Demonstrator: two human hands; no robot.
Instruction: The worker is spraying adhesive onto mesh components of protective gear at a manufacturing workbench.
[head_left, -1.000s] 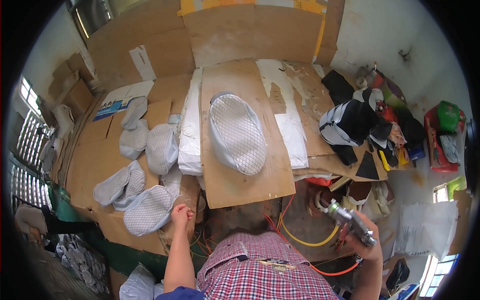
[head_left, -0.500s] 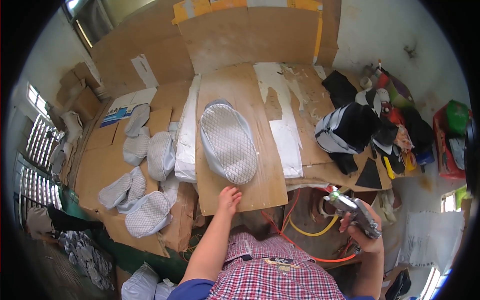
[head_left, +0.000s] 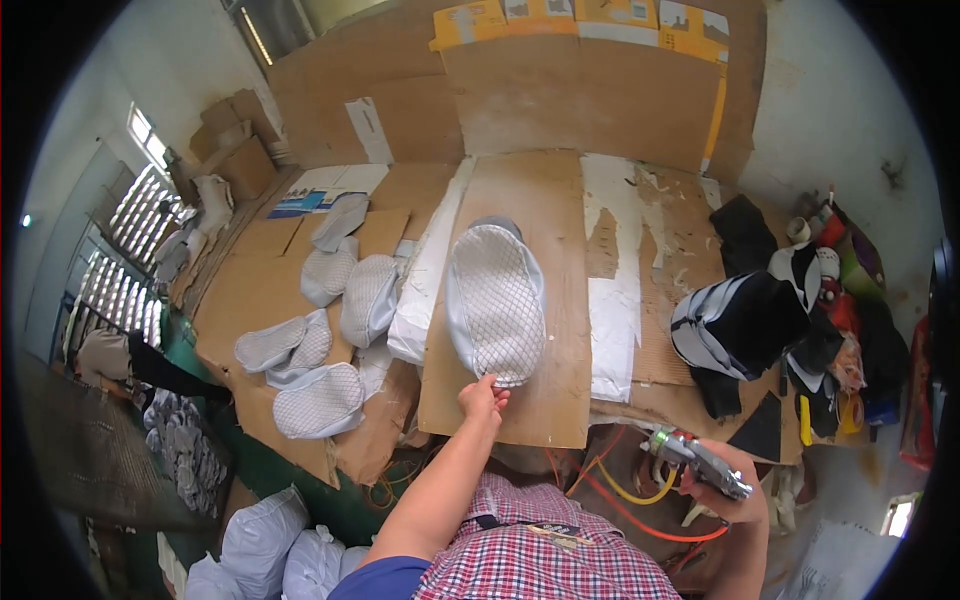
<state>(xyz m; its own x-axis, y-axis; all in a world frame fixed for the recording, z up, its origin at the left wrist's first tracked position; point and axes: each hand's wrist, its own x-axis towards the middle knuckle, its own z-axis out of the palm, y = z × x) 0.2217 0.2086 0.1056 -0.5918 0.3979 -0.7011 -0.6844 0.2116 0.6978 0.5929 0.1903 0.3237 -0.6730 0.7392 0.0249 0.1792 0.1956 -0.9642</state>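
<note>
Lying on a cardboard panel (head_left: 445,385) mid-counter (head_left: 660,345): 1 pale oval piece (head_left: 497,305), diamond pattern up, its near edge apparently pinched between thumb and fingers of the left hand (head_left: 484,400). Right hand (head_left: 735,485) off to the side, wrapped round a metal spray gun (head_left: 705,462), well apart from the piece. Progress: 1 piece apparently in work; how much of it is done, cannot tell. Counter's left side: 6 similar pieces (head_left: 370,300), some overlapping; finished or waiting, no telling. Right side: black-and-white bundle (head_left: 740,325), yellow tool (head_left: 806,420). Behind: upright cardboard backing (head_left: 600,100).
</note>
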